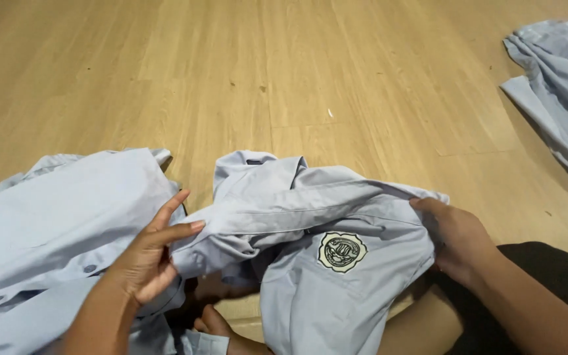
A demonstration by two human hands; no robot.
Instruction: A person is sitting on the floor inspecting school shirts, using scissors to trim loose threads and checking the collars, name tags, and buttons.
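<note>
Light blue shirt (310,217) lies crumpled on the wooden floor (297,79), close in front of the person, collar end toward the far side, round cream and dark badge (342,252) on the chest pocket facing up. Left hand (149,253) half open, thumb and fingers pinching a fold of the shirt near its left edge. Right hand (451,236) curled closed around the shirt's right edge, fingertips tucked under the cloth. A second pale blue garment (54,223) spreads just beside the left hand, touching the shirt. A third blue garment (557,85) lies well apart at the far right
</note>
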